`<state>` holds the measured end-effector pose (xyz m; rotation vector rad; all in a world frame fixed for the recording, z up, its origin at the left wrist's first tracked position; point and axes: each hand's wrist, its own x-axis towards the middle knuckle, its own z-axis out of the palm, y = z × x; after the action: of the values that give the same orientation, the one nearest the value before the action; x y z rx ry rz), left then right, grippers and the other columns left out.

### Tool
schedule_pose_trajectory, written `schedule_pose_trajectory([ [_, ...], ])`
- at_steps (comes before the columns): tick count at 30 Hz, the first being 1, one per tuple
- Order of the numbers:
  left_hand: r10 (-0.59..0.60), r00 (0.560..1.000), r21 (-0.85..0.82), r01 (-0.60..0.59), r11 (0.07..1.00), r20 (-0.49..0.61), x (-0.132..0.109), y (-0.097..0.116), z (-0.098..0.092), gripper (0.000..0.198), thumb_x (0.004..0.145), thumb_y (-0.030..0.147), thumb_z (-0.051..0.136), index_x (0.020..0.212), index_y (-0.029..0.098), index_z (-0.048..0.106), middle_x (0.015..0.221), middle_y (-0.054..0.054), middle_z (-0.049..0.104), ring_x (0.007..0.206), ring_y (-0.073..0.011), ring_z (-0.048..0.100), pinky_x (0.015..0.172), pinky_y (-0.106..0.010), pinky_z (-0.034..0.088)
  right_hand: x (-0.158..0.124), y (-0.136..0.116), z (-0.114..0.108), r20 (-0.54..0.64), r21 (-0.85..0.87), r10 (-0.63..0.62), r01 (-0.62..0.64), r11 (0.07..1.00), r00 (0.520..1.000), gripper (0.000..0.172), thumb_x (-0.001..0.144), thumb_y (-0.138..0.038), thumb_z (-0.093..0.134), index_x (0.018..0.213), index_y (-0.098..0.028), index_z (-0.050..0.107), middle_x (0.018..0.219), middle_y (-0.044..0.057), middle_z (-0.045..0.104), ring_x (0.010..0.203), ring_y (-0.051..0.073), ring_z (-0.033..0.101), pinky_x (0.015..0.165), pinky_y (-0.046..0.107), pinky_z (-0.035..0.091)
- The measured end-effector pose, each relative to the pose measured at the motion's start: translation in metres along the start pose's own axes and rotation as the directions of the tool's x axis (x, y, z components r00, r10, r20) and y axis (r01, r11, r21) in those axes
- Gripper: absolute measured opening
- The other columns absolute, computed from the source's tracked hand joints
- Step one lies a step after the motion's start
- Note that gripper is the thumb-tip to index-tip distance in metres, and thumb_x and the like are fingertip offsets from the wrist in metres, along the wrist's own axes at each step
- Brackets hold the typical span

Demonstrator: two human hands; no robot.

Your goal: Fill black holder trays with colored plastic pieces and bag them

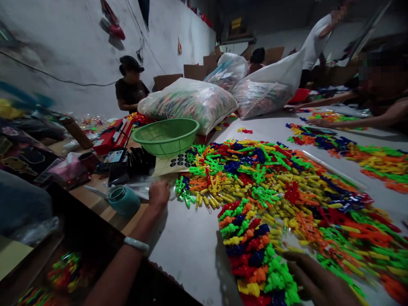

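Observation:
A broad heap of small plastic toy pieces point(275, 190) in red, yellow, green, blue and orange covers a white table point(190, 242). My left hand point(159, 193) reaches out to the heap's left edge, fingers curled on a clear plastic bag point(141, 186) lying there. A pale bangle point(136, 243) sits on that wrist. My right hand point(315, 278) lies at the near edge of the heap, fingers bent over the pieces. Whether it holds any I cannot make out.
A green basket point(166, 135) stands beyond the heap, with big filled plastic bags point(189, 102) behind it. A teal jar point(123, 200) and black items are left of my hand. Other people work at the far left and right; a second heap point(374, 158) lies right.

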<state>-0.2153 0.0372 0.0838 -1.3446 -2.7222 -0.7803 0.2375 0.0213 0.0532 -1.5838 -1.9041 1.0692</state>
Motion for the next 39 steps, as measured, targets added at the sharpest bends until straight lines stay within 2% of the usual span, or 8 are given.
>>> schedule_pose_trajectory([
  [5,0.01,0.998,-0.141,-0.018,0.99,-0.058,0.025,0.042,-0.04,0.029,0.077,0.047,0.061,0.069,0.02,0.058,0.077,-0.007,0.068,0.078,-0.0212,0.061,0.068,-0.03,0.042,0.031,-0.091,-0.027,-0.17,0.036,-0.191,0.2,0.979,0.967,0.039,0.079,-0.055,0.058,0.098,-0.024,0.071,0.081,0.008,0.075,0.066,0.025,0.072,0.057,0.033,0.058],
  [9,0.138,0.99,-0.519,-0.108,0.848,0.02,0.009,0.104,-0.07,0.036,0.078,0.055,0.059,0.072,0.021,0.05,0.055,0.002,0.061,0.051,-0.0134,0.056,0.054,-0.025,0.041,0.066,-0.181,0.004,-0.011,0.254,-0.435,0.423,0.87,0.901,0.029,0.084,-0.047,0.058,0.09,-0.021,0.068,0.081,0.006,0.072,0.073,0.02,0.068,0.064,0.03,0.055],
  [13,0.301,0.95,-0.807,-0.115,0.58,0.081,-0.027,0.146,-0.08,0.039,0.067,0.049,0.073,0.065,0.019,0.048,0.052,0.006,0.055,0.046,-0.0087,0.049,0.048,-0.021,0.038,0.095,-0.229,0.043,0.191,0.616,-0.56,0.345,0.708,0.806,0.032,0.066,-0.041,0.078,0.083,-0.018,0.062,0.077,0.001,0.069,0.067,0.015,0.064,0.06,0.026,0.052],
  [16,0.329,0.937,-0.84,-0.082,0.536,0.119,-0.034,0.147,-0.081,0.039,0.064,0.046,0.076,0.063,0.02,0.046,0.047,0.009,0.046,0.041,-0.0062,0.04,0.041,-0.019,0.031,0.111,-0.225,0.044,0.214,0.703,-0.516,0.236,0.671,0.83,0.034,0.064,-0.043,0.079,0.07,-0.018,0.058,0.062,-0.002,0.064,0.053,0.011,0.058,0.053,0.024,0.048],
  [19,0.408,0.896,-0.799,-0.112,0.591,0.176,-0.028,0.136,-0.083,0.041,0.061,0.043,0.078,0.061,0.02,0.045,0.044,0.01,0.04,0.038,-0.0047,0.032,0.037,-0.019,0.024,0.123,-0.208,0.027,-0.032,0.622,-0.428,0.353,0.699,0.903,0.03,0.069,-0.042,0.075,0.067,-0.018,0.057,0.056,-0.003,0.061,0.049,0.01,0.055,0.051,0.024,0.046],
  [25,0.532,0.804,-0.83,-0.088,0.55,0.267,-0.039,0.143,-0.077,0.036,0.076,0.053,0.065,0.082,0.018,0.056,0.066,0.003,0.058,0.055,-0.0113,0.056,0.052,-0.024,0.045,0.112,-0.198,0.024,-0.137,0.361,-0.5,0.513,0.779,0.855,0.026,0.07,-0.038,0.074,0.063,-0.019,0.058,0.056,-0.003,0.059,0.052,0.011,0.052,0.049,0.023,0.039],
  [34,0.497,0.865,-0.758,-0.277,0.59,0.071,-0.059,0.145,-0.063,0.022,0.077,0.037,0.067,0.072,0.018,0.057,0.064,0.004,0.056,0.061,-0.0109,0.05,0.059,-0.023,0.04,0.111,-0.185,0.009,-0.266,0.225,-0.435,0.494,0.84,0.86,0.01,0.08,-0.024,0.06,0.077,-0.021,0.051,0.063,-0.004,0.058,0.057,0.013,0.055,0.056,0.025,0.043],
  [39,0.324,0.908,-0.948,0.183,0.259,0.264,-0.069,0.157,-0.052,0.021,0.075,0.031,0.071,0.078,0.017,0.056,0.07,0.002,0.062,0.064,-0.0099,0.058,0.06,-0.021,0.047,0.1,-0.193,0.028,-0.418,0.166,-0.419,0.522,0.837,0.806,0.008,0.092,-0.017,0.041,0.096,-0.02,0.047,0.078,-0.001,0.059,0.066,0.013,0.057,0.064,0.026,0.042],
])
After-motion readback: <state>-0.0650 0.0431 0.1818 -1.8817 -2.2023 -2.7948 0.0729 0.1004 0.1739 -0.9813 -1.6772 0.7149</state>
